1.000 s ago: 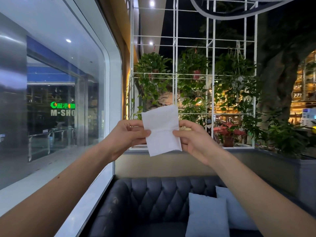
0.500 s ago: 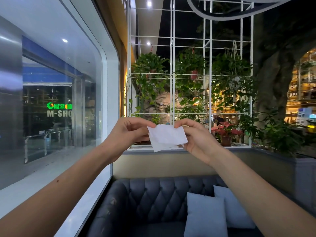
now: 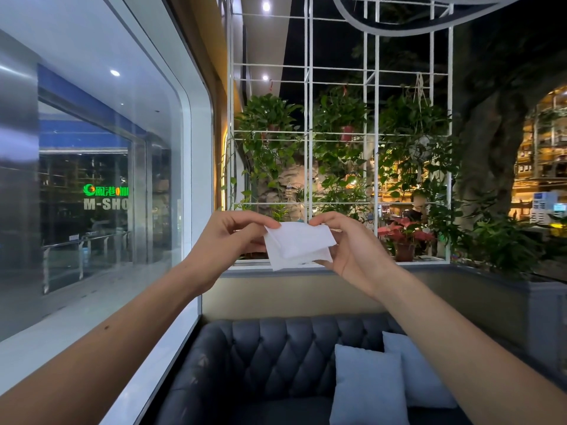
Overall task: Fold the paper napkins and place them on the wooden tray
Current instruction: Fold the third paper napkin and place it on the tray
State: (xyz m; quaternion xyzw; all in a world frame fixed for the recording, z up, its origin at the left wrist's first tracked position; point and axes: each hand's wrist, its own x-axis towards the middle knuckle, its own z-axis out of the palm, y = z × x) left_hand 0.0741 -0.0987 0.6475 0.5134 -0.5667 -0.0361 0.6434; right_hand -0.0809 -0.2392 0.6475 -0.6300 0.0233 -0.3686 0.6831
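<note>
While held mid-air, folded napkin (image 3: 297, 245) pinched btwn left hand (image 3: 228, 240) & right hand (image 3: 352, 245), above sofa (image 3: 276, 357).

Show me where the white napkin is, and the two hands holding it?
napkin (image 3: 299, 246): head view, middle of the folded white sheet.
left hand (image 3: 228, 237): head view, back of the hand, pinching the napkin's left edge.
right hand (image 3: 352, 246): head view, palm side, pinching the napkin's right edge.

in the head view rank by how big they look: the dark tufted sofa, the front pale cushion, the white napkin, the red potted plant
Largest to smallest as they appear:
1. dark tufted sofa
2. front pale cushion
3. white napkin
4. red potted plant
The napkin is held much nearer the camera than the plant, so only their apparent sizes can be ranked.
</note>
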